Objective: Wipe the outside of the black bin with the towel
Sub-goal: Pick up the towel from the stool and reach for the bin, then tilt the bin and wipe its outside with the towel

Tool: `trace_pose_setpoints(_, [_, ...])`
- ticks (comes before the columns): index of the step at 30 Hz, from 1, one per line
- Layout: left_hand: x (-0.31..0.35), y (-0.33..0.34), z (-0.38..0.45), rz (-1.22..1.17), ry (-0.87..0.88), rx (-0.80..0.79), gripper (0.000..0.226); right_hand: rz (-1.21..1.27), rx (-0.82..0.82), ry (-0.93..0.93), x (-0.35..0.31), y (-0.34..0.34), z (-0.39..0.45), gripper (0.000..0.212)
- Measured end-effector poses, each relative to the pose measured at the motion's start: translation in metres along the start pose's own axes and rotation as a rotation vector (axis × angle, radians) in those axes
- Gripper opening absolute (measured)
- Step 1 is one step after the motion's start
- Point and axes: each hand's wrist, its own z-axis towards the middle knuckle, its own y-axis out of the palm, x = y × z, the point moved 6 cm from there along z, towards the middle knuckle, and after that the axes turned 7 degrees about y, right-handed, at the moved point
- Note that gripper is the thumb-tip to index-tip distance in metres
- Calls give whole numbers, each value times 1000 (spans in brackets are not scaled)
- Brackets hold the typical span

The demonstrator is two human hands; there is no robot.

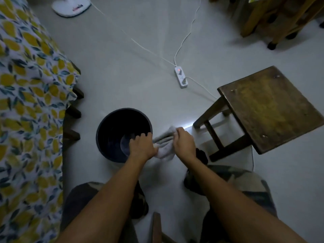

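The black bin (122, 134) stands upright on the pale floor (140, 76), its mouth open toward the head camera, between a wooden stool (273, 106) and a leaf-patterned cloth (29, 95). The left hand (142, 146) hooks over the near right part of the rim, fingers curled inside the bin, steadying it. Just right of that grip, the right hand (185, 142) is closed around a bunched whitish towel (164, 144), which lies against, or very near, the bin's outer wall on that side; I cannot tell whether it actually touches. From here the wiping looks to be under way on the right flank only. The far side and the left side of the wall show no towel on them, and whether they are already clean is not visible in this dim light. I judge most of the outside remains to be done.
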Motion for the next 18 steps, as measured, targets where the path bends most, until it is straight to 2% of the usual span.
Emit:
trace_pose_setpoints(3, [-10, 33, 29, -48, -48, -58, 57, 15, -37, 37, 13, 26, 24, 25])
trace_pose_setpoints(6, [-16, 58, 54, -49, -112, -52, 59, 26, -7, 35, 24, 39, 43, 25])
trace_pose_setpoints(11, [-26, 90, 90, -235, -198, -97, 54, 29, 2, 5, 37, 43, 62, 23])
trace_pose_setpoints(15, [-28, 77, 92, -256, -230, 23, 34, 44, 12, 3, 42, 36, 65, 21])
trace_pose_setpoints(18, [-41, 45, 82, -318, -289, 153, 31, 104, 6, 5, 39, 29, 59, 22])
